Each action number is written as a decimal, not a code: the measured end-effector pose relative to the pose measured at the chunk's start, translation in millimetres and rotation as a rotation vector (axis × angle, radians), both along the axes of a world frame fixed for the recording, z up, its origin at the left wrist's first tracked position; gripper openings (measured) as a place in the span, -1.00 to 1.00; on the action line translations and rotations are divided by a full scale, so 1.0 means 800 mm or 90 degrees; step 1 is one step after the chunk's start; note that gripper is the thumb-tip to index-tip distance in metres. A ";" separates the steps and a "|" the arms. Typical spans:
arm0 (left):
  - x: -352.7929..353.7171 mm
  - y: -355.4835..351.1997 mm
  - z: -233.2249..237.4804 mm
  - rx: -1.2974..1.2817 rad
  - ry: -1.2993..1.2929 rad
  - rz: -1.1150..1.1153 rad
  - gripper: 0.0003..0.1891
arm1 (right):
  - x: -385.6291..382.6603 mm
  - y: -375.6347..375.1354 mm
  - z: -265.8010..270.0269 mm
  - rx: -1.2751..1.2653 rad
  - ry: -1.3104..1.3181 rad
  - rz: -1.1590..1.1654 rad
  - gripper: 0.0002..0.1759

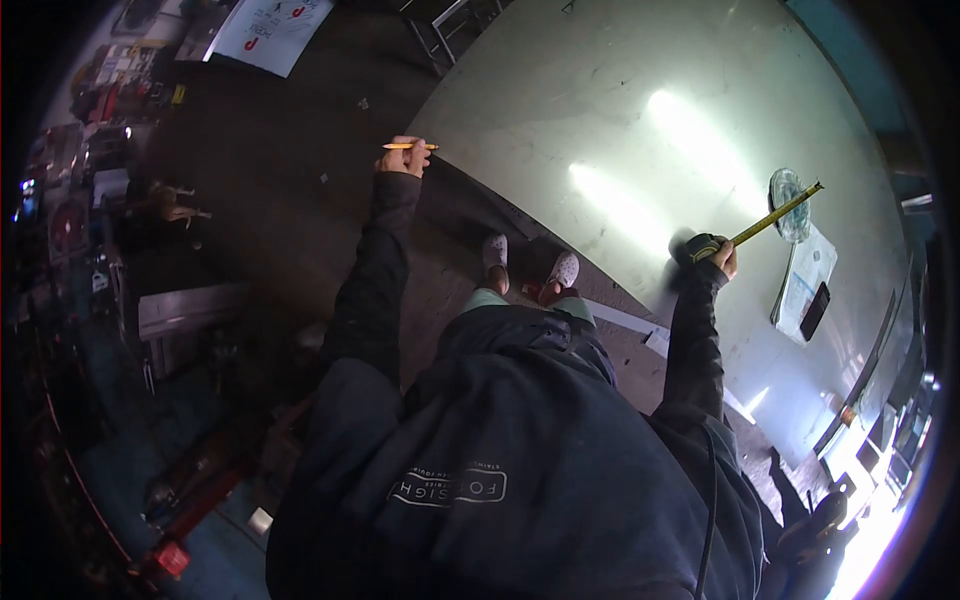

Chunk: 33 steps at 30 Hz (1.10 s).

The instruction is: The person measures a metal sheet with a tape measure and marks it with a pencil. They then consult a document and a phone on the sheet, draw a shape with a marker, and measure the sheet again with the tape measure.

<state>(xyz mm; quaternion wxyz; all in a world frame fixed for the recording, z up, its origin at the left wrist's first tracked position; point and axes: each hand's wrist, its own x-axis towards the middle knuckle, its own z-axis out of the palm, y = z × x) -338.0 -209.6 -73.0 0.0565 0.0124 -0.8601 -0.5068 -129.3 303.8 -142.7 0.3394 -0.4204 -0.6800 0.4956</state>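
Observation:
My left hand (403, 159), at the upper left by the corner of a large metal sheet (560, 90), grips an orange pencil (405, 147) lying sideways across its fingers. On the right, my right hand (724, 259) is closed around a tape measure (703, 247) over the sheet. Its yellow blade (775, 217) sticks out towards the upper right, and the far end passes over a round, shiny object (790, 200) whose kind I cannot make out. Papers (808, 268) lie near my right hand, with a dark phone-like object (815, 311) on them.
A white printed panel (270, 35) stands at the upper left, with a metal frame (432, 30) nearby. Dim shelves and equipment (110, 120) line the left side. A metal-faced unit (190, 310) is at the lower left. Strong light glares at the lower right.

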 end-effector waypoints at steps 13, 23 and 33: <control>-0.041 -0.002 0.017 -0.235 0.102 -0.182 -0.76 | -0.010 -0.021 0.030 0.081 -0.021 -0.115 -0.60; -0.048 -0.013 0.012 -0.215 0.131 -0.219 -0.73 | -0.008 -0.005 0.006 -0.060 0.064 -0.158 -0.60; -0.049 0.000 0.009 -0.300 0.079 -0.117 -0.73 | -0.008 -0.016 0.023 0.051 -0.022 -0.149 -0.61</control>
